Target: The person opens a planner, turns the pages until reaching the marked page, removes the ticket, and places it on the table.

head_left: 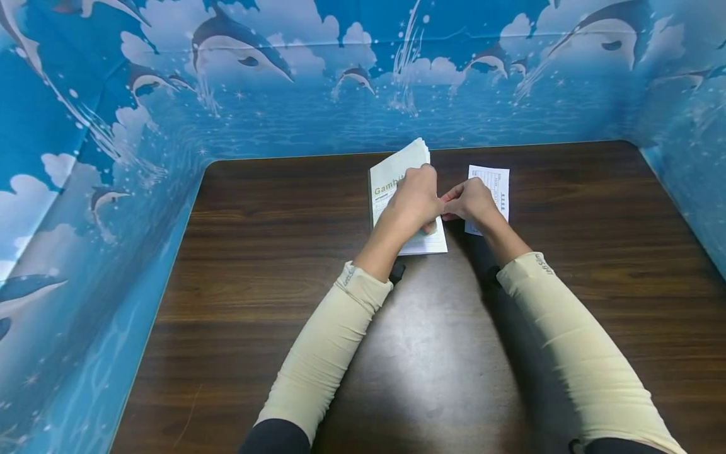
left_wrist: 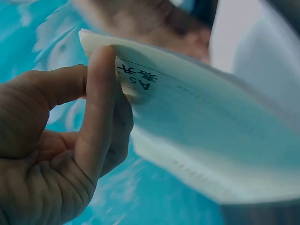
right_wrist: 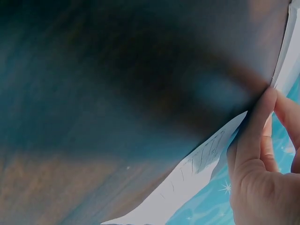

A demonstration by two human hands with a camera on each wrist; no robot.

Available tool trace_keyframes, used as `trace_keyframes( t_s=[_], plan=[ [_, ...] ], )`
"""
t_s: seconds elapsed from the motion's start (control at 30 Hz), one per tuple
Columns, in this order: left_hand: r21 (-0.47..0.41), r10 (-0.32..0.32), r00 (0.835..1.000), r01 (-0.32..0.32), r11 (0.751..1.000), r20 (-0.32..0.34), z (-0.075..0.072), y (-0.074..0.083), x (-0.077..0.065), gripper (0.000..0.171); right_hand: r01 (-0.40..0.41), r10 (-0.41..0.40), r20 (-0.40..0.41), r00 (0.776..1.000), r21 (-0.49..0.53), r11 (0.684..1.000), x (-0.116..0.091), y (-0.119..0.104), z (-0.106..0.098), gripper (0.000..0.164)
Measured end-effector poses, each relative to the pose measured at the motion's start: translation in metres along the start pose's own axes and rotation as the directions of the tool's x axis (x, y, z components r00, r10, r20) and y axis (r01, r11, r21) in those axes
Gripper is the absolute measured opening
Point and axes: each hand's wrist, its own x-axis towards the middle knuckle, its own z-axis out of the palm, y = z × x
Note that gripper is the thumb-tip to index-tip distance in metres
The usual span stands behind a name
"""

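Note:
A pale notebook [head_left: 397,165] with "Gamb" lettering on its cover lies at the back middle of the table, its pages slightly fanned at the top corner. My left hand [head_left: 416,197] is over its right half, and in the left wrist view the fingers of the left hand [left_wrist: 79,126] pinch the edge of the notebook [left_wrist: 187,112]. From the right comes my right hand [head_left: 472,200], its fingertips meeting the left hand's. The right wrist view has the thumb and forefinger of the right hand [right_wrist: 260,154] pinching the notebook's edge [right_wrist: 283,51]. What lies between the fingertips is partly hidden.
A white printed sheet [head_left: 492,183] lies on the brown wooden table [head_left: 272,214], right of the notebook and partly under the right hand. A blue dolphin-print curtain [head_left: 317,113] rises behind the table's back edge and at both sides.

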Motion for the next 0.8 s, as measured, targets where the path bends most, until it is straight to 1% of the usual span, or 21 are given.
trace_keyframes(
  t_s=[0.03, 0.13, 0.23, 0.33, 0.37, 0.43, 0.53, 0.6, 0.67, 0.8],
  plan=[
    [0.009, -0.010, 1.000, 0.010, 1.000, 0.008, 0.014, -0.005, 0.017, 0.025, 0.012, -0.012, -0.005, 1.000, -0.019, 1.000, 0.000, 0.000, 0.000, 0.017],
    [0.047, -0.033, 0.999, 0.032, 0.998, 0.018, 0.052, -0.021, 0.061, 0.021, 0.047, -0.048, -0.022, 0.999, -0.081, 0.996, 0.002, 0.001, 0.000, 0.016],
    [0.069, -0.037, 0.999, 0.035, 0.997, 0.025, 0.081, -0.038, 0.092, 0.029, 0.065, -0.069, -0.027, 0.997, -0.115, 0.991, 0.003, 0.000, 0.002, 0.017],
    [0.066, -0.031, 0.999, 0.029, 0.997, 0.029, 0.090, -0.046, 0.093, 0.039, 0.057, -0.057, 0.002, 0.998, -0.081, 0.995, 0.003, -0.003, 0.005, 0.021],
    [0.067, -0.030, 0.999, 0.028, 0.997, 0.026, 0.093, -0.048, 0.091, 0.041, 0.050, -0.049, 0.015, 0.999, -0.059, 0.997, 0.003, -0.004, 0.005, 0.023],
    [0.074, -0.047, 0.999, 0.046, 0.996, 0.014, 0.097, -0.051, 0.090, 0.043, 0.040, -0.039, 0.043, 0.998, -0.014, 0.999, 0.003, -0.006, 0.006, 0.026],
    [0.071, -0.069, 0.998, 0.070, 0.995, -0.011, 0.100, -0.052, 0.085, 0.046, 0.027, -0.031, 0.074, 0.997, 0.059, 0.998, 0.002, -0.009, 0.005, 0.033],
    [0.058, -0.081, 0.997, 0.081, 0.995, -0.012, 0.099, -0.051, 0.082, 0.046, 0.022, -0.027, 0.078, 0.997, 0.073, 0.997, 0.002, -0.010, 0.005, 0.034],
    [0.044, -0.086, 0.996, 0.087, 0.995, -0.003, 0.098, -0.050, 0.080, 0.043, 0.027, -0.029, 0.066, 0.997, 0.041, 0.999, 0.003, -0.010, 0.006, 0.031],
    [0.016, -0.091, 0.996, 0.090, 0.996, 0.026, 0.098, -0.049, 0.080, 0.043, 0.038, -0.038, 0.004, 0.999, -0.121, 0.992, 0.002, -0.009, 0.007, 0.022]
  ],
)
